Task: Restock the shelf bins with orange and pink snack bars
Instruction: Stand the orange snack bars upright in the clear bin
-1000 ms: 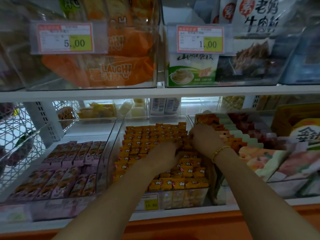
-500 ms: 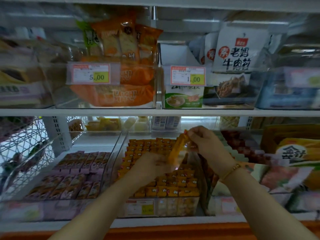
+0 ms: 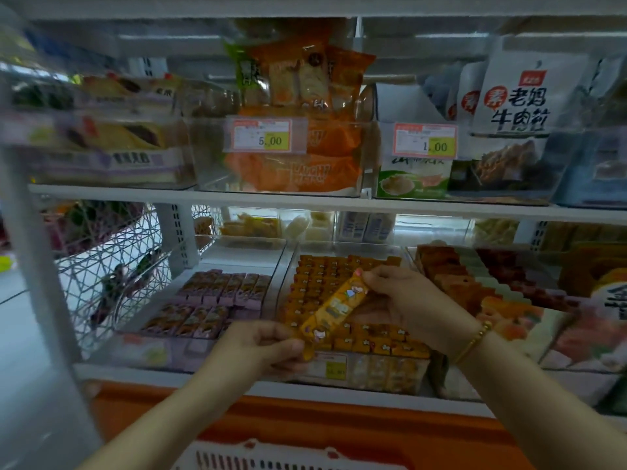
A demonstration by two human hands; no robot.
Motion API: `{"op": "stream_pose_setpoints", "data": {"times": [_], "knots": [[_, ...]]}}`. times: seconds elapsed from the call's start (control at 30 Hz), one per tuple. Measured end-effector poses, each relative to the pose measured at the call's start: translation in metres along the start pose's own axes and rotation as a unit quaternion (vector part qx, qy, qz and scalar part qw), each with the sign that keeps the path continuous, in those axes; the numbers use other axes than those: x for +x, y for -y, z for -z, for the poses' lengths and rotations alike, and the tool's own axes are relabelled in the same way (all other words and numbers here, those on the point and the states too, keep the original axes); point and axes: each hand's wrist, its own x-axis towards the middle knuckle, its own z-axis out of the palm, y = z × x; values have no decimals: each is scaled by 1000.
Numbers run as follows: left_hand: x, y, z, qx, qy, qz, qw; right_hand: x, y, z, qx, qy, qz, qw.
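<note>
1. A white basket [image 3: 271, 457] sits at the bottom edge.
2. The left hand [image 3: 261, 347] pinches the lower end of an orange snack bar [image 3: 334, 310]; the right hand [image 3: 407, 300] pinches its upper end.
3. The bar is tilted above the orange-filled bin [image 3: 383, 371]; pink bars [image 3: 220, 296] lie left of it.

Held: orange snack bar [image 3: 334, 308], tilted, above the orange bin [image 3: 356, 371]
Left hand [image 3: 261, 347]: pinches its lower end
Right hand [image 3: 403, 300]: pinches its upper end
Beside: pink bars [image 3: 210, 300]
</note>
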Motion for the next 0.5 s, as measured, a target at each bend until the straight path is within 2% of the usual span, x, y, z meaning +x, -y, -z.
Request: {"op": "stream_pose_setpoints", "data": {"times": [0.23, 0.4, 0.5], "knots": [[-12, 9, 13, -18, 0, -5, 1000, 6, -5, -8, 5, 53, -34, 998], [-13, 15, 13, -7, -3, 12, 1000, 7, -9, -7, -139, 126, -12, 982], [-8, 15, 7, -113, -18, 62, 991, 11, -12, -8, -151, 113, 25, 982]]}}
